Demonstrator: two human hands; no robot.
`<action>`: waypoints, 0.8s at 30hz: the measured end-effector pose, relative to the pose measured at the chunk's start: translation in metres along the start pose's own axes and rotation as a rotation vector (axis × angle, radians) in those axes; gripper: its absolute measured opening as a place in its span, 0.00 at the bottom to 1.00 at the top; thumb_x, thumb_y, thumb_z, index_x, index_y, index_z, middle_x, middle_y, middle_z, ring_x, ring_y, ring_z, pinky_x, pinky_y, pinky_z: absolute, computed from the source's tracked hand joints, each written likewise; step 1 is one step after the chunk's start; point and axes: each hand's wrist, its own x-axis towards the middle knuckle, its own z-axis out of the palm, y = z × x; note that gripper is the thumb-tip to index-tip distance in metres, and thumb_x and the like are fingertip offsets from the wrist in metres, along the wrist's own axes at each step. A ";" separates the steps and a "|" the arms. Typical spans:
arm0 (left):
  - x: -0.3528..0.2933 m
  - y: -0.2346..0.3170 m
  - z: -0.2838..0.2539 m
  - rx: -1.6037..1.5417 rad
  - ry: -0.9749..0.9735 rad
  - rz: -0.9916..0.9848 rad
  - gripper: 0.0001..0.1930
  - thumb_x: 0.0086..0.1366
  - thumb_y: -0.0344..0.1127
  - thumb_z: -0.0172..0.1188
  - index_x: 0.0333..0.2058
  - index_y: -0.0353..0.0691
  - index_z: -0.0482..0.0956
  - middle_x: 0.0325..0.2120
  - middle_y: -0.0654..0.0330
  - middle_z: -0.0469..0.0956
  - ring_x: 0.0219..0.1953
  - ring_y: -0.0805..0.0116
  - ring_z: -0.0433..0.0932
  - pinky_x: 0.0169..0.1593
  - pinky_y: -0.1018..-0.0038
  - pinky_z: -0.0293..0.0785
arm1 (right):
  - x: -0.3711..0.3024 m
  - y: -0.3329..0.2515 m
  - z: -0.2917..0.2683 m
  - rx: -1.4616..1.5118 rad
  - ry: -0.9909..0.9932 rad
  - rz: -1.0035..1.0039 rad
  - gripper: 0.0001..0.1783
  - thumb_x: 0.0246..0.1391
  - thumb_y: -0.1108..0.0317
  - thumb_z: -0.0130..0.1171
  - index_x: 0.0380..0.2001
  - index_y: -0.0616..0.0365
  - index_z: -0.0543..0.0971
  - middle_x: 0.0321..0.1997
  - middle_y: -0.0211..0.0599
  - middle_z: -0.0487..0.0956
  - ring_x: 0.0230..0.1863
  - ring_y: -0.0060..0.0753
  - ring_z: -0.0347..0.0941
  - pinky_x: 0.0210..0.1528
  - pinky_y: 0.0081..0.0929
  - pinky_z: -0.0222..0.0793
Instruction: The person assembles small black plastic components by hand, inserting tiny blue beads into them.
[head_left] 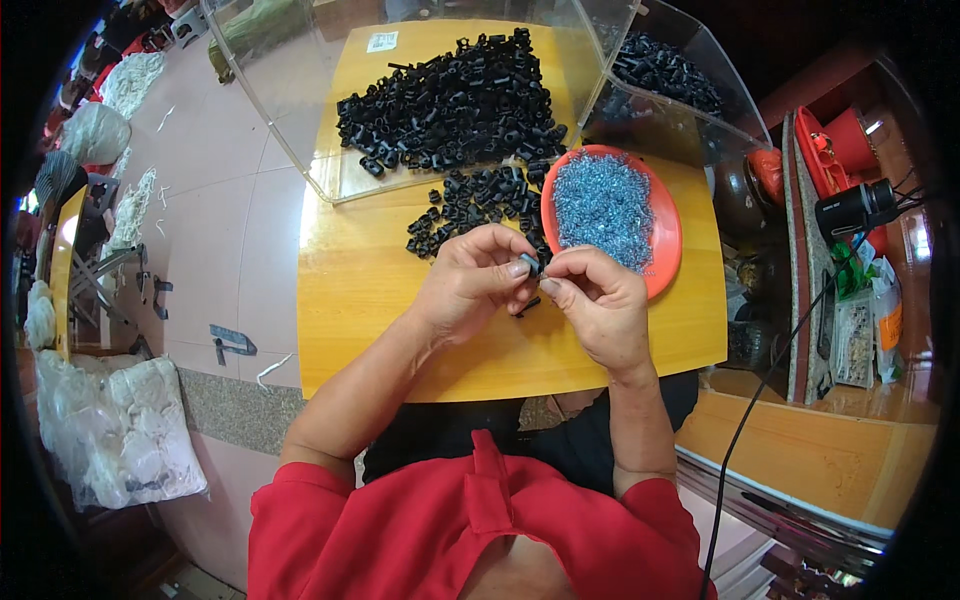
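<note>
My left hand (468,272) is closed, its thumb and fingers around a small black plastic part (533,266). Up against that part, the fingertips of my right hand (600,305) are pinched together; what they grip is too small to make out. Both hands meet above the yellow tabletop (690,335). Just beyond them lie loose black plastic parts (470,205). A red plate (668,262) stands close behind my right hand, heaped with small shiny bluish pieces (600,205).
A clear plastic bin (262,105) with a large pile of black parts (460,105) stands at the back. To its right, another clear bin (735,125) holds more dark pieces. A black cable (735,440) runs down the right side. Bagged items (125,430) lie at left.
</note>
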 end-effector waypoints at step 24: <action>0.002 0.041 -0.029 -0.249 0.165 0.266 0.09 0.61 0.26 0.53 0.41 0.36 0.74 0.28 0.57 0.73 0.26 0.70 0.71 0.28 0.76 0.67 | 0.033 0.028 0.031 -0.901 -0.106 -0.461 0.06 0.39 0.79 0.51 0.25 0.62 0.74 0.28 0.41 0.73 0.35 0.44 0.69 0.36 0.35 0.67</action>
